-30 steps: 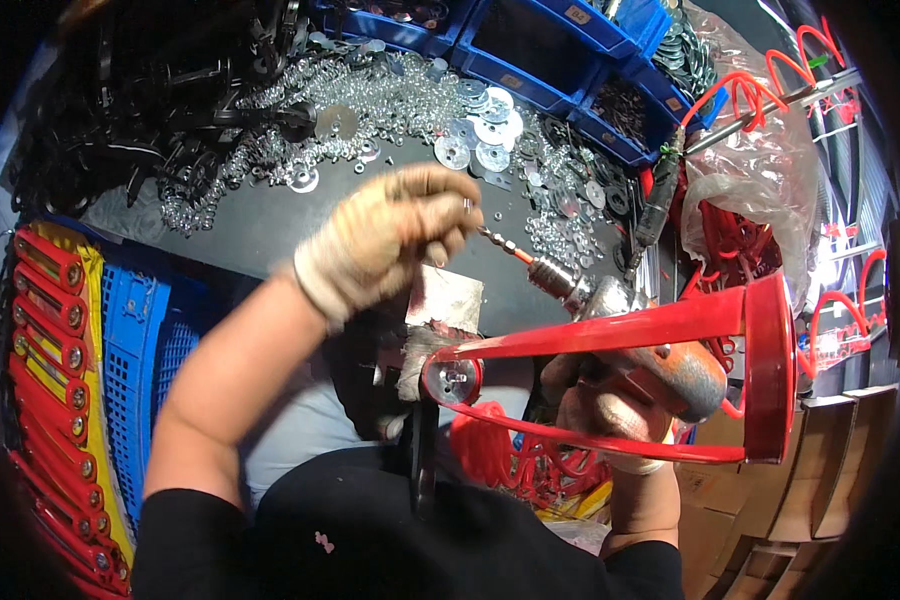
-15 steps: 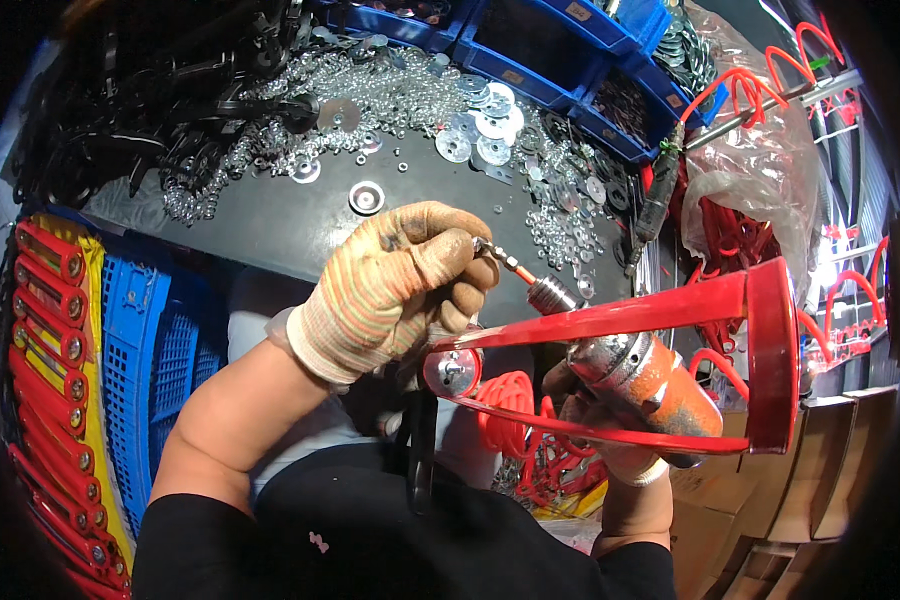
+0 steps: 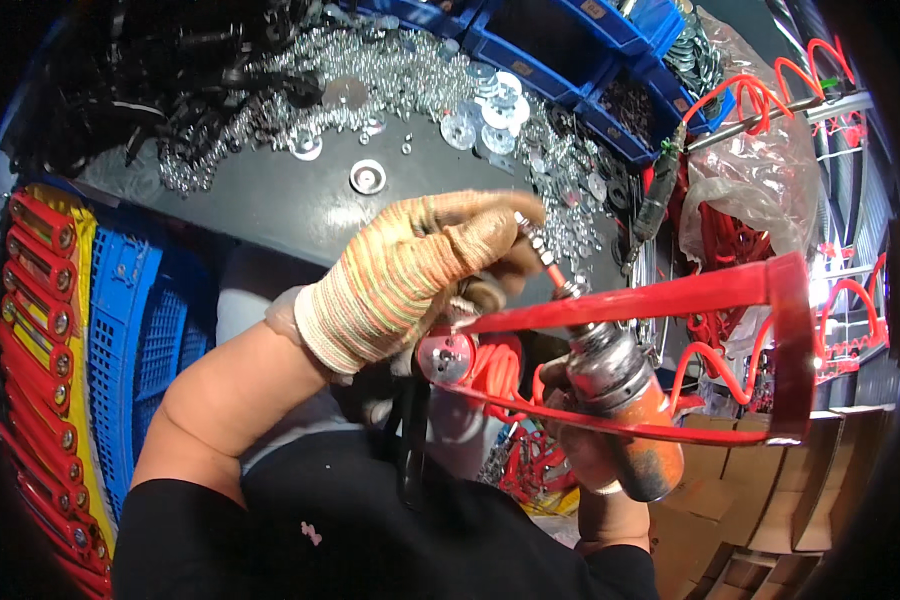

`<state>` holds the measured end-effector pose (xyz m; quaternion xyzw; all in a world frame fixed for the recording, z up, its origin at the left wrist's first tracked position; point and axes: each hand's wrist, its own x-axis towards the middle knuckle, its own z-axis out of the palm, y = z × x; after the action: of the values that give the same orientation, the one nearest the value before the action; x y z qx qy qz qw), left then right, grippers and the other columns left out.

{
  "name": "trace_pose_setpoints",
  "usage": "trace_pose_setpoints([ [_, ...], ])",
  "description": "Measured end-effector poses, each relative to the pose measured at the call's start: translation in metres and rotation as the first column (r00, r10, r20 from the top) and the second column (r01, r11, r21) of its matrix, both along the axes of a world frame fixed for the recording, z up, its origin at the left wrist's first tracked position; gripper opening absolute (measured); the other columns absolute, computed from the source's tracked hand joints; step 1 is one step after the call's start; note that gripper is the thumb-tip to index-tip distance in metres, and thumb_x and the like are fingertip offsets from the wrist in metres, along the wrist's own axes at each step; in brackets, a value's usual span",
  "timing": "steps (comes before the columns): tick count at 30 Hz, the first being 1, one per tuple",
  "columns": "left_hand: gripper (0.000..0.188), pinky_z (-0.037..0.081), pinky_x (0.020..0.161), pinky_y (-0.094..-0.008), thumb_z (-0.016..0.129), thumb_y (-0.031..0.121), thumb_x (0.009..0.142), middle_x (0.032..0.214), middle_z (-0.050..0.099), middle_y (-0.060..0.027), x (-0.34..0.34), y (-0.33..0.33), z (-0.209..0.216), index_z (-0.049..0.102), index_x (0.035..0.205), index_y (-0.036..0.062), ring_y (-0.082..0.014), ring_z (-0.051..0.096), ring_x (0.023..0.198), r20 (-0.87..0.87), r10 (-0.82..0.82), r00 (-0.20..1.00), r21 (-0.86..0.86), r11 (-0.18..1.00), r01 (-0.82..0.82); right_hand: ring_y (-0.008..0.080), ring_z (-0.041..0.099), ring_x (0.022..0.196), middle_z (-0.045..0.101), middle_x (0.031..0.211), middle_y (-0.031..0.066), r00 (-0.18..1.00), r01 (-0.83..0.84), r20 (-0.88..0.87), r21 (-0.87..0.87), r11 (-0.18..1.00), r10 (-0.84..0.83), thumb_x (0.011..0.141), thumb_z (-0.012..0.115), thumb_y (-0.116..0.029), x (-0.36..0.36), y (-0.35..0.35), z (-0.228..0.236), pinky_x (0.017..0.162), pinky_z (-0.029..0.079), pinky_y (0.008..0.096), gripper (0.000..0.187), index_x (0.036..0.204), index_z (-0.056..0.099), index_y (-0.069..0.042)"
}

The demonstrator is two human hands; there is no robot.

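My left hand [image 3: 400, 265], in a striped knit glove, has thumb and fingers closed round the tip of a driver bit. Small shiny nuts [image 3: 533, 236] sit in a row along that bit, at the fingertips. My right hand [image 3: 582, 445] is wrapped round the body of an orange and silver power driver [image 3: 650, 445], which points up and left. A red U-shaped metal frame [image 3: 790, 345] extends across in front of the driver and hides part of it. At the frame's left end is a round disc [image 3: 444, 358], below my left hand, with a black bar [image 3: 410, 440] hanging down.
Piles of nuts [image 3: 370, 75] and washers [image 3: 505, 105] cover the bench's far side. One round metal cup [image 3: 367, 177] lies nearer. Blue bins [image 3: 530, 75] stand behind. Red parts [image 3: 45, 370] line the left side beside a blue crate [image 3: 125, 340]. Cardboard [image 3: 740, 500] stands right.
My left hand has moved right and slightly up with the bit tip. The driver has turned more upright, its rear end swinging down and left. The red frame has shifted slightly.
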<state>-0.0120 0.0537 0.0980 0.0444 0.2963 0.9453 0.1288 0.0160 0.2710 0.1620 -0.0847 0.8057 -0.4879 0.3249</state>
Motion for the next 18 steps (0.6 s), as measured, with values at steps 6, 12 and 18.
trace_pose_setpoints([
  [6,0.081,0.03,0.103,-0.0464,0.077,0.045,0.062,0.113,0.056,-0.0107,0.035,0.012,-0.054,0.047,0.127,0.0075,-0.03,0.053,0.11,-0.686,-0.119,0.717,-0.718,0.265,-0.643,0.0128,0.06,0.074,0.064,0.096,0.0114,0.995,0.013,0.099,0.159,0.987,-0.029,0.078,0.072,-0.021,0.004,0.051,0.03,0.06,0.048,0.0228,0.044,0.114,0.057,-0.002],
  [12,0.068,0.032,0.098,-0.0516,0.075,0.034,0.054,0.11,0.056,-0.0072,0.037,0.029,-0.075,0.054,0.114,0.0083,-0.0304,0.051,0.104,-0.814,-0.07,0.577,-0.581,0.101,-0.807,0.0129,0.061,0.068,0.065,0.092,0.0133,0.982,-0.002,0.18,0.284,0.959,-0.051,0.072,0.077,-0.021,-0.01,0.052,0.047,0.056,0.048,0.0232,0.047,0.111,0.058,-0.001],
  [18,0.054,0.043,0.081,-0.0428,0.074,0.028,0.055,0.095,0.058,-0.008,0.038,0.026,-0.072,0.057,0.102,0.0076,-0.0296,0.057,0.09,-0.812,0.106,0.574,-0.552,0.184,-0.814,0.0197,0.062,0.095,0.064,0.107,0.0119,0.9,-0.427,0.05,0.297,0.854,0.433,0.069,0.08,-0.013,-0.057,-0.022,0.067,0.081,0.052,0.0321,0.055,0.116,0.056,0.001],
])
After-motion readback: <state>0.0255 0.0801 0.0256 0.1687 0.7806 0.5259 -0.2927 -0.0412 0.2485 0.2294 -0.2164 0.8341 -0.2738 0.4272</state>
